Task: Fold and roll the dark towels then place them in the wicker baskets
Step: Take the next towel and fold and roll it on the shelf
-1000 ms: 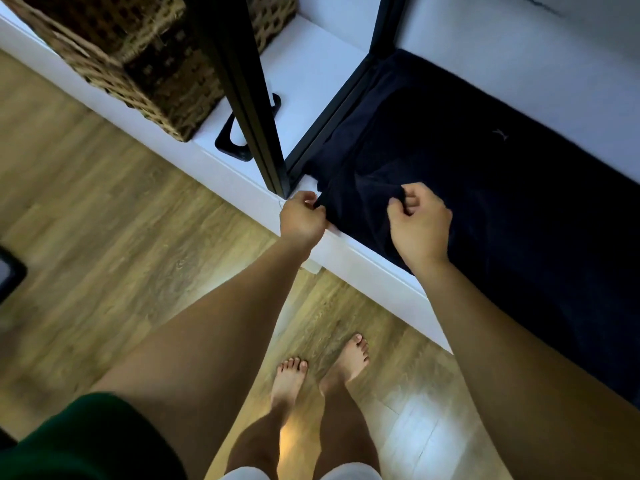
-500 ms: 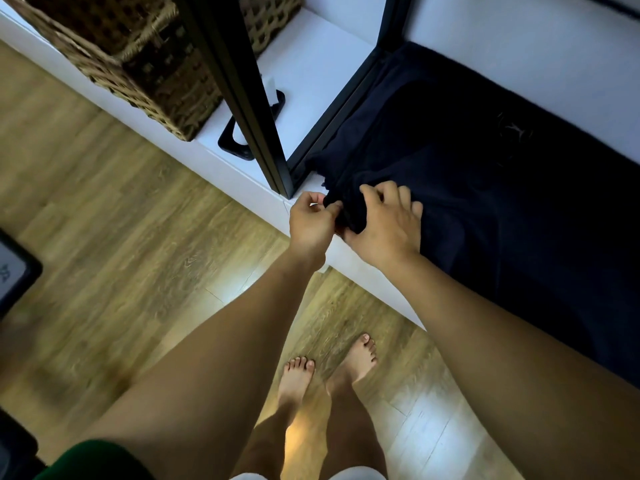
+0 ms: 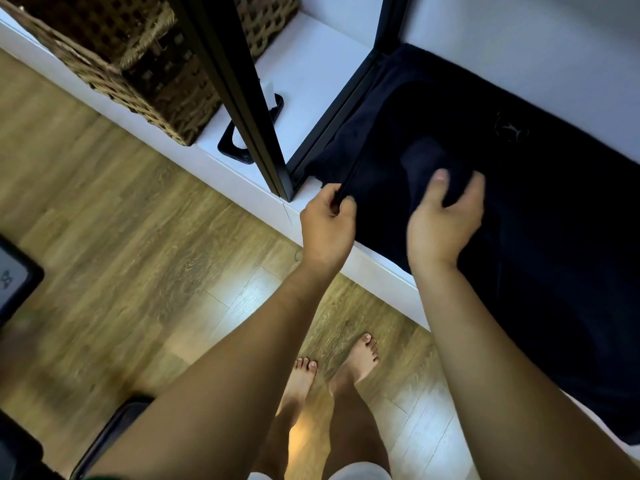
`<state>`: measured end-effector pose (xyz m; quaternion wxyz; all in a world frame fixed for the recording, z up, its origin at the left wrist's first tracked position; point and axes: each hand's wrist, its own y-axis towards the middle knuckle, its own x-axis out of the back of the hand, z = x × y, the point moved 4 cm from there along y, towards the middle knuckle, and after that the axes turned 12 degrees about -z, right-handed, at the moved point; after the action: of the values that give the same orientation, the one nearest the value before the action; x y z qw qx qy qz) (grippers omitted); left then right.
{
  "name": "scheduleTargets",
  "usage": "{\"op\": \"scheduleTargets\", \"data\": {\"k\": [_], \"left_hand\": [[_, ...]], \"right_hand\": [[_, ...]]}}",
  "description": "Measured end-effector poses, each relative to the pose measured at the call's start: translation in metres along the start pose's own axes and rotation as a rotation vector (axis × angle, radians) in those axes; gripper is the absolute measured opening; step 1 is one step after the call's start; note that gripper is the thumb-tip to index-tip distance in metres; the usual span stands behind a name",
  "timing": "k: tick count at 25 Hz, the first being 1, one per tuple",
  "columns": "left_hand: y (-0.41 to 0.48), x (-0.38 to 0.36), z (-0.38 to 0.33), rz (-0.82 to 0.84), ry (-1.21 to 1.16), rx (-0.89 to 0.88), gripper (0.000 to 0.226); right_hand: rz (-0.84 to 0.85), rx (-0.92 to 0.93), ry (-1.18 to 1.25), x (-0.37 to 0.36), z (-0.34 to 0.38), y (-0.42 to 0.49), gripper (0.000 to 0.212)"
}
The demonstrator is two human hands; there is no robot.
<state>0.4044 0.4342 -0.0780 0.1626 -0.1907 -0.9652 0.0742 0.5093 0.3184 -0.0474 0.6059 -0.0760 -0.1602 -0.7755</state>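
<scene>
A dark navy towel (image 3: 540, 216) lies spread along the white shelf (image 3: 377, 268) on the right, with a small emblem near its far edge. My left hand (image 3: 327, 225) pinches the towel's near left corner at the shelf's front edge. My right hand (image 3: 443, 220) grips a raised fold of the same towel a short way to the right, thumb on top. A wicker basket (image 3: 138, 74) stands on the shelf at the upper left, beyond a black post; what it holds is hidden in shadow.
A black metal frame post (image 3: 239, 95) and rail divide the shelf between basket and towel. A black looped object (image 3: 249, 133) lies on the shelf behind the post. Wooden floor and my bare feet (image 3: 332, 372) are below. A dark device (image 3: 14, 275) sits at the left edge.
My right hand, which was beside the left at the corner, has moved right and lifted a fold of towel. My left hand stays pinched on the corner.
</scene>
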Motion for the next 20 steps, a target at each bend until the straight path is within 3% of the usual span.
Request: {"op": "scheduleTargets", "data": {"k": [4, 10, 14, 17, 20], "left_hand": [[-0.01, 0.005, -0.003, 0.05, -0.228, 0.229, 0.016], [-0.017, 0.024, -0.038, 0.128, -0.383, 0.245, 0.02], [-0.027, 0.033, -0.049, 0.194, -0.227, 0.05, 0.026], [-0.044, 0.037, -0.06, 0.33, -0.065, -0.045, 0.02], [-0.066, 0.038, -0.064, 0.41, -0.021, 0.03, 0.02]], "right_hand": [[0.438, 0.393, -0.18, -0.018, 0.005, -0.051, 0.032], [0.359, 0.591, -0.097, -0.007, 0.04, -0.053, 0.027], [0.495, 0.477, -0.116, 0.016, 0.039, -0.05, 0.03], [0.294, 0.191, -0.064, 0.047, 0.036, -0.036, 0.021], [0.328, 0.211, -0.05, 0.065, 0.041, -0.053, 0.023]]}}
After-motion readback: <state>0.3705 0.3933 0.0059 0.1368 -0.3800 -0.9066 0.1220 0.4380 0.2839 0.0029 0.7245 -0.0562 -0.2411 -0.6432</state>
